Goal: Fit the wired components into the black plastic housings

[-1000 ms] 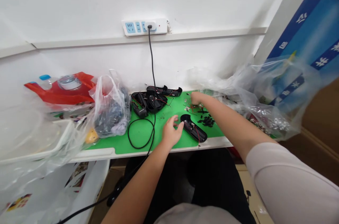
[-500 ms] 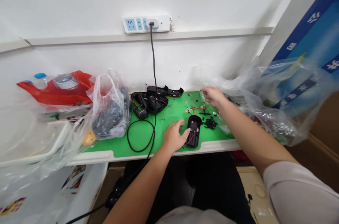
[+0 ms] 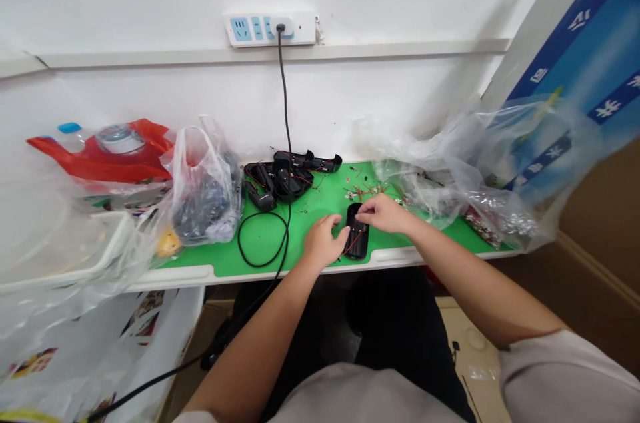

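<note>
A black plastic housing (image 3: 357, 246) with a red wire along it lies on the green mat (image 3: 270, 253) near the front edge. At its left side is my left hand (image 3: 324, 242), thumb and fingers apart, the thumb close to the housing. My right hand (image 3: 384, 213) reaches over the housing's upper part with its fingertips pinched together. Whatever those fingertips hold, if anything, is too small to make out. Just beyond my right hand, small loose parts with red wires (image 3: 367, 191) are scattered, and my hand covers some of the mat.
More black housings (image 3: 285, 176) are heaped at the back, a black cable (image 3: 287, 103) running past them up to a power strip (image 3: 273, 28). A stuffed plastic bag (image 3: 205, 203) stands left; clear plastic bags (image 3: 445, 176) lie right, beside a blue box (image 3: 565, 76).
My right hand has come from the back of the mat toward me and left, onto the housing. My left hand stays beside the housing. The whole view has shifted slightly.
</note>
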`<state>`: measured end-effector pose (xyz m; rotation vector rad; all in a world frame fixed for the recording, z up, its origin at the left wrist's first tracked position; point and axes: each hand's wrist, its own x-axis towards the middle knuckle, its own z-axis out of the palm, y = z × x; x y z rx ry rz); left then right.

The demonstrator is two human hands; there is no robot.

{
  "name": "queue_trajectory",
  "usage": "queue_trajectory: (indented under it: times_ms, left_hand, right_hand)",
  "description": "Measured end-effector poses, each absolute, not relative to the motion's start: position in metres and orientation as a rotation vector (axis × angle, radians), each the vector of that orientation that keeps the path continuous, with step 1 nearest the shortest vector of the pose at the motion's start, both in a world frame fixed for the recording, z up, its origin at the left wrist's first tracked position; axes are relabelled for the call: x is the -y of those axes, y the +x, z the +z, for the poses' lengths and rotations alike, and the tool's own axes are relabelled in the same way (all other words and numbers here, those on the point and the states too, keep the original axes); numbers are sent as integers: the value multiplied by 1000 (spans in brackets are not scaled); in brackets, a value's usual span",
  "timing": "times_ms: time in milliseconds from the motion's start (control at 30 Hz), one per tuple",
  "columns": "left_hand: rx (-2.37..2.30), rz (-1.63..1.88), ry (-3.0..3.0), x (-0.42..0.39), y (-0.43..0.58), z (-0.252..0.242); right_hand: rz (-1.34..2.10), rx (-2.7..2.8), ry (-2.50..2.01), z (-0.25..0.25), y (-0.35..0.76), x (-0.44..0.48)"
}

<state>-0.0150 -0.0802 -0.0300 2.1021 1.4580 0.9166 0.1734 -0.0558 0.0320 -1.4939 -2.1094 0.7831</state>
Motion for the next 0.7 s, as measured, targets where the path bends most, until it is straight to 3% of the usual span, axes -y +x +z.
queue_trajectory:
  times_ms: [200,433,700]
  left_hand:
    - [-1431,934,2067,75,-19,-35]
    - [-1373,985,1941,69,-20,-34]
    - [-1292,1291,1707,127,-41,-10]
  right_hand:
    - [513,1936,-1642,37,195,45]
    - [1075,2073,-1703,34,186,37]
    - [895,1665,-1756,49,225,101]
